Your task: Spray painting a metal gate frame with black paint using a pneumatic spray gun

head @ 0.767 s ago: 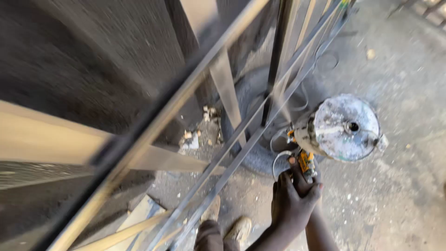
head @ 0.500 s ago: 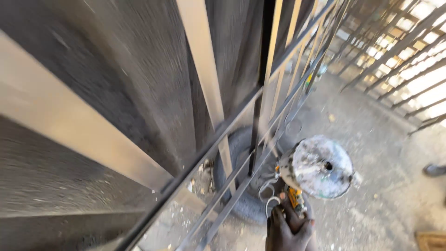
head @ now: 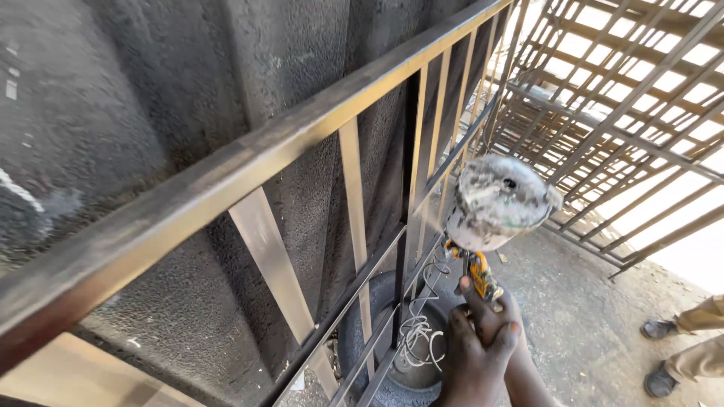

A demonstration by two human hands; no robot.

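Paint-crusted cup [head: 498, 200], contents hidden, tops the spray gun [head: 475, 271] gripped by both hands, right hand [head: 494, 313] over left hand [head: 471, 365], beside the dark metal gate [head: 354, 218]; below, a tyre [head: 392, 339] holds coiled wire [head: 418, 339].

Head view, daylight scene. Strong sunlight enters from two o'clock, overexposing the ground behind the stacked metal grilles [head: 633, 113] to near white. The rough dark wall [head: 151, 113] at ten o'clock lies in shade, dim but with legible texture. The top rail of the metal gate [head: 249, 162] carries a soft sheen and slight blur toward eight o'clock. The paint-crusted cup of the spray gun [head: 494, 200] is evenly lit and sharp. Straight bars bow mildly near the frame edges.
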